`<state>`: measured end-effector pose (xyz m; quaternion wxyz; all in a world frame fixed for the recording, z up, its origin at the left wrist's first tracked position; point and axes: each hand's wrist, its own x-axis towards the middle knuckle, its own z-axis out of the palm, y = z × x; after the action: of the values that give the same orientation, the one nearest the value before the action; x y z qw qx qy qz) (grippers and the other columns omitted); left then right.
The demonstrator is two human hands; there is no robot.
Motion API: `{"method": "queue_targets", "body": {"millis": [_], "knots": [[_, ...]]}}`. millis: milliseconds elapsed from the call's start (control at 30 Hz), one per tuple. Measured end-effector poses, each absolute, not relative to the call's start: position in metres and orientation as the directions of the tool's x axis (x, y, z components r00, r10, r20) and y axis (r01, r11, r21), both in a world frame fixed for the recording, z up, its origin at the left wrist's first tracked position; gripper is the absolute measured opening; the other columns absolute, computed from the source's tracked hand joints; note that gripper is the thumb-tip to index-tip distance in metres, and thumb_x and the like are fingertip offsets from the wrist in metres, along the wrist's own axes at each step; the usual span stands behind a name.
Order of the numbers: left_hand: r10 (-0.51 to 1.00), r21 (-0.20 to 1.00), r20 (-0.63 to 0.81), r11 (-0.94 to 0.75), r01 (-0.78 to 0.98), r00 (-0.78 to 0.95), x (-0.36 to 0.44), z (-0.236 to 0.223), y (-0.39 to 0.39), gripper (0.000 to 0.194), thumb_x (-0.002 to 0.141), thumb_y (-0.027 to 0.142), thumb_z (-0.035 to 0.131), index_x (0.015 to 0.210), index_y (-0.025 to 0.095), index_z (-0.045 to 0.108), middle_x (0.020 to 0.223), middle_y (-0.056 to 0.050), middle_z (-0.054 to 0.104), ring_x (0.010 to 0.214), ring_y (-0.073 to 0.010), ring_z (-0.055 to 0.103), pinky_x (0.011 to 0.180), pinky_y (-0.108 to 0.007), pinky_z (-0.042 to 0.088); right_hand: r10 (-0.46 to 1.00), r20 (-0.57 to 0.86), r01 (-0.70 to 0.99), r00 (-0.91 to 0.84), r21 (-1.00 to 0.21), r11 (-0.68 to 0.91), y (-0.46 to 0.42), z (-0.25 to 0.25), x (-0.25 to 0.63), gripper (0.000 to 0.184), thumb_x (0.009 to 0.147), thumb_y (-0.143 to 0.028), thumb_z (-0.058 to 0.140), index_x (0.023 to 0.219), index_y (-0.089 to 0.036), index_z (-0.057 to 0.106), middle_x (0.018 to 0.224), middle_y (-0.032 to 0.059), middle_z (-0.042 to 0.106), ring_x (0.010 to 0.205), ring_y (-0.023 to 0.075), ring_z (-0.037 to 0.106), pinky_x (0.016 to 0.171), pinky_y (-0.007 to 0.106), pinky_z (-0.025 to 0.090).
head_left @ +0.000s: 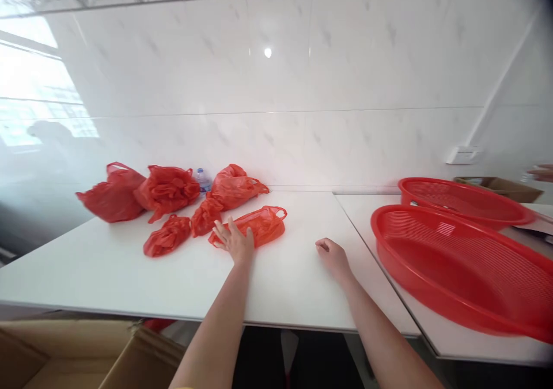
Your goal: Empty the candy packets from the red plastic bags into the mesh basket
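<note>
My left hand (235,242) is open, its fingers spread over the left part of a red plastic bag (265,226). The bag lies low on the white table, one handle loop showing at its right end. Further right, my right hand (332,255) is closed just above the tabletop, apart from the bag. Its fingers are curled in, and whatever they may hold is hidden. Left of my left hand lie a small bundled red bag (167,236) and another knotted red bag (206,216).
Fuller red bags (114,193) stand at the back left, near a water bottle (203,180). Red plastic baskets (432,262) fill the right table, with a cardboard box (501,187) behind. An open carton (86,343) sits below the front edge. Another person's hand (542,173) shows far right.
</note>
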<state>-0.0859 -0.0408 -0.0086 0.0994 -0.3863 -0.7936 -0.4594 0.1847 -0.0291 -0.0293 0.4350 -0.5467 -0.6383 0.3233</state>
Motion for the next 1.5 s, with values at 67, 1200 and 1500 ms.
{"method": "queue_targets", "body": {"millis": [67, 1200, 1500], "knots": [[0.513, 0.637, 0.524, 0.293, 0.713, -0.68, -0.09, -0.009, -0.042, 0.071, 0.08, 0.037, 0.051, 0.142, 0.019, 0.023, 0.153, -0.019, 0.001, 0.14, -0.0354, -0.002, 0.104, -0.066, 0.011, 0.978, 0.202, 0.503, -0.047, -0.841, 0.198, -0.031, -0.028, 0.181, 0.015, 0.074, -0.03, 0.05, 0.08, -0.023, 0.062, 0.082, 0.0011, 0.065, 0.077, 0.0178, 0.057, 0.067, 0.028, 0.039], [0.491, 0.739, 0.603, -0.046, 0.672, -0.629, -0.109, -0.017, 0.038, 0.046, 0.087, 0.04, 0.046, 0.129, 0.023, 0.038, 0.149, -0.013, 0.018, 0.138, -0.0281, 0.016, 0.107, -0.053, 0.021, 0.953, 0.08, 0.262, 0.291, -0.965, 0.001, 0.128, -0.026, 0.203, 0.045, 0.079, -0.057, 0.043, 0.091, -0.018, 0.061, 0.095, 0.0094, 0.066, 0.068, 0.0201, 0.063, 0.055, 0.031, 0.048], [0.612, 0.936, 0.325, -0.099, 0.338, -0.721, -0.135, -0.029, 0.055, 0.021, 0.079, 0.032, 0.052, 0.093, 0.018, 0.06, 0.1, -0.008, 0.061, 0.088, -0.019, 0.056, 0.081, -0.034, 0.045, 0.977, 0.058, 0.401, 0.204, -0.916, -0.03, 0.129, -0.02, 0.202, 0.046, 0.08, -0.059, 0.039, 0.087, -0.02, 0.062, 0.089, 0.0067, 0.067, 0.071, 0.0202, 0.063, 0.058, 0.029, 0.046]]}}
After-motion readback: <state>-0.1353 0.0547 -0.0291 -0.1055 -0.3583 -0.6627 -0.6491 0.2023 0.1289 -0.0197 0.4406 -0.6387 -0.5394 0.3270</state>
